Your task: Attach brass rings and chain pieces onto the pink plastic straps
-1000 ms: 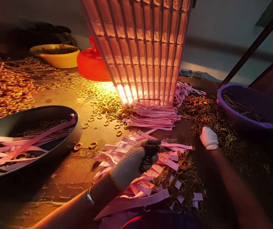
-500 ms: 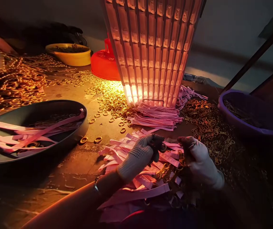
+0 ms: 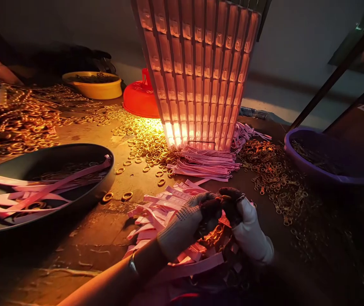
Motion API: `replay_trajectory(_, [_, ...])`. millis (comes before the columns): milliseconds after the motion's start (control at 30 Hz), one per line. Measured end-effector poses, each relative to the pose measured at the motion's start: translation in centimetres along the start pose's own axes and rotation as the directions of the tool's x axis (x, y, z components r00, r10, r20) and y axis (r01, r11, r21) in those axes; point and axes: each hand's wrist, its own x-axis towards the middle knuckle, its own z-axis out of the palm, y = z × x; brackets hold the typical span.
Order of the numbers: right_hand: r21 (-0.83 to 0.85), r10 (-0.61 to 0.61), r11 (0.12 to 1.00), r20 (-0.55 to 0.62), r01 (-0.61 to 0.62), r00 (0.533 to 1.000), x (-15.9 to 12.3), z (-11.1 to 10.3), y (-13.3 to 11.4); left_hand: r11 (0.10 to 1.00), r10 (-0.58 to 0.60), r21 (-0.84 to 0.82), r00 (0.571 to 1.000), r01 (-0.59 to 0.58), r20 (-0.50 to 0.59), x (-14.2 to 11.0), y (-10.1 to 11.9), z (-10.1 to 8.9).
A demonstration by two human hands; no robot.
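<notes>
My left hand (image 3: pixel 186 223) and my right hand (image 3: pixel 247 227) both wear white knit gloves with dark fingertips. The two meet fingertip to fingertip above a heap of pink strips (image 3: pixel 162 204) mixed with gold rings (image 3: pixel 215 233). Both hands are closed in a pinch. Something small sits between the fingertips, and I cannot make out what it is. A bracelet shows on my left wrist.
A tall ribbed lamp (image 3: pixel 201 72) glows at the middle back. A dark pan (image 3: pixel 83 187) with pink strips sits left. A purple basin (image 3: pixel 325 174) stands right. A yellow bowl (image 3: pixel 95 90) and red lid (image 3: pixel 140 100) lie behind. Gold rings (image 3: pixel 274 174) cover the table.
My right hand came back from the ring pile on the right and joined my left hand over the strips. The view shifted slightly.
</notes>
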Motion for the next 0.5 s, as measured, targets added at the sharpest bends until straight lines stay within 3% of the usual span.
replay_trajectory(100, [-0.051, -0.028, 0.998, 0.127, 0.034, 0.992, 0.6, -1.4, -0.3, 0.989, -0.145, 0.023, 0.989, 0.145, 0.020, 0.0, 0.5, -0.2])
replay_trajectory(200, [-0.123, -0.123, 0.977, 0.347, 0.175, 0.930, 1.6, -2.6, -0.5, 0.963, -0.233, 0.149, 0.972, 0.225, 0.034, 0.0, 0.7, -0.4])
replay_trajectory(267, [-0.242, -0.133, 0.937, 0.420, 0.252, 0.898, 1.9, -3.0, -0.4, 0.947, -0.249, 0.224, 0.967, 0.231, 0.052, 0.0, 0.7, -0.4])
replay_trajectory(367, [-0.468, -0.099, 0.830, 0.412, 0.303, 0.906, 1.7, -3.1, 0.1, 0.916, -0.200, 0.362, 0.979, 0.172, 0.040, 0.0, 0.8, -0.2])
replay_trajectory(500, [-0.606, -0.003, 0.736, 0.444, 0.302, 0.896, 1.6, -3.3, 0.6, 0.835, 0.000, 0.550, 1.000, -0.006, 0.011, 0.1, 1.6, 0.3])
